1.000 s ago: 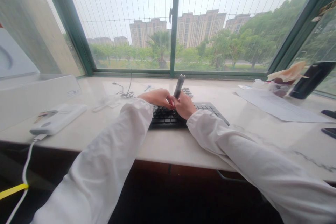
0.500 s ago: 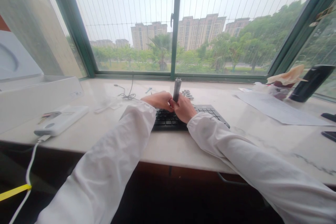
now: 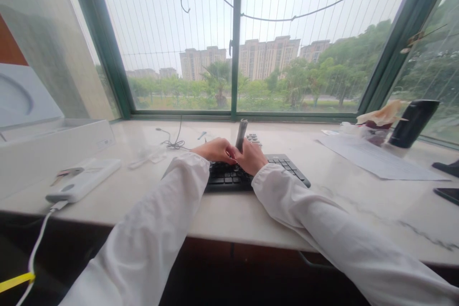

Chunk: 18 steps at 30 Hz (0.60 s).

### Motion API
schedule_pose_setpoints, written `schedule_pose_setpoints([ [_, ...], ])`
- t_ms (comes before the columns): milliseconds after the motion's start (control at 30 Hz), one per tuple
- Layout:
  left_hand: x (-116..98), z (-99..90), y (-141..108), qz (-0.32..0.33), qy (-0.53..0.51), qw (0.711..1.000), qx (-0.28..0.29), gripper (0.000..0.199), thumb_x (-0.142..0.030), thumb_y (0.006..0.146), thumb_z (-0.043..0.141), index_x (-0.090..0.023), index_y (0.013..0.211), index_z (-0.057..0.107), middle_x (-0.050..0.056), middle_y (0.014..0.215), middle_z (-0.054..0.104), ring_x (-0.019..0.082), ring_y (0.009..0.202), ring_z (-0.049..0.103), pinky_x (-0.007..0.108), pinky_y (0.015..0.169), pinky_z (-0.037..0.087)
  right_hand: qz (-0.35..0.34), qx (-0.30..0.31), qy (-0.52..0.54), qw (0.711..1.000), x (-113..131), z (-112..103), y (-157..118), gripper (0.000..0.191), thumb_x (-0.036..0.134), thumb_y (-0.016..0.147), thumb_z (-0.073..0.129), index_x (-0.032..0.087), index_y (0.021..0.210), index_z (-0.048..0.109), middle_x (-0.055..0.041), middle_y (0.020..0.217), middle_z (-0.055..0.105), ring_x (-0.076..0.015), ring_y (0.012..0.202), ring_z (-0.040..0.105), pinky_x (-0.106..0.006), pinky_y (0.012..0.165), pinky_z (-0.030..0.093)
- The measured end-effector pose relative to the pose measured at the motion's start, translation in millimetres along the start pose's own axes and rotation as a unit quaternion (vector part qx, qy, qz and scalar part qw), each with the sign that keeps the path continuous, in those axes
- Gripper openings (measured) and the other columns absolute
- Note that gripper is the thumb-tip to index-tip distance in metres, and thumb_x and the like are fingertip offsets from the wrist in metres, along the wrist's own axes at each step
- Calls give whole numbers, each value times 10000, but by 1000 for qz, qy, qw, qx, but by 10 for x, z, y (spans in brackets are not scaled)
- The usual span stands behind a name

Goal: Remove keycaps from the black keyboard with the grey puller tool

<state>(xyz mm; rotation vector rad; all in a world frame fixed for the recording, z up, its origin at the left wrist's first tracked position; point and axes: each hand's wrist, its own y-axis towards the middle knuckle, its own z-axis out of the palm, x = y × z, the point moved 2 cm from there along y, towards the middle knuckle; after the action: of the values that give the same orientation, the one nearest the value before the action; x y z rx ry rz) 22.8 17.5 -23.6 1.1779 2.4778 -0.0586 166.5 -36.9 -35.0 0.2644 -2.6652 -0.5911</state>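
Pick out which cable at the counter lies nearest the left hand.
The thin dark cable, bunched on the counter beside the left hand; the white cable instead runs from the white device over the front edge.

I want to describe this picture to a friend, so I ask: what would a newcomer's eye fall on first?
Probably the left hand and right hand, close together over a black keyboard at the centre, with a grey stick-like object rising from the right one. Behind them, a wide green-framed window shows trees and tall buildings. At left lies a white device with a white cable.
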Motion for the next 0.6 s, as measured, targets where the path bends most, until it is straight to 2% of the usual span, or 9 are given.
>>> schedule_pose_setpoints([
  [300,85,30,10,0,-35,999,6,284,-360,672,685,-164,864,760,20,723,705,146,727,628,214,675,434,28,-25,22,999,-16,97,-37,276,365,933,409,137,1053,509,-129,920,685,-255,890,653,-286,673,405],
  [600,43,28,10,0,-36,999,1,306,-389,661,690,-160,850,761,13,701,691,144,719,622,211,655,435,29,-25,29,999,-28,82,-29,278,363,932,421,129,1041,523,-151,929,683,-270,891,654,-301,676,421],
])
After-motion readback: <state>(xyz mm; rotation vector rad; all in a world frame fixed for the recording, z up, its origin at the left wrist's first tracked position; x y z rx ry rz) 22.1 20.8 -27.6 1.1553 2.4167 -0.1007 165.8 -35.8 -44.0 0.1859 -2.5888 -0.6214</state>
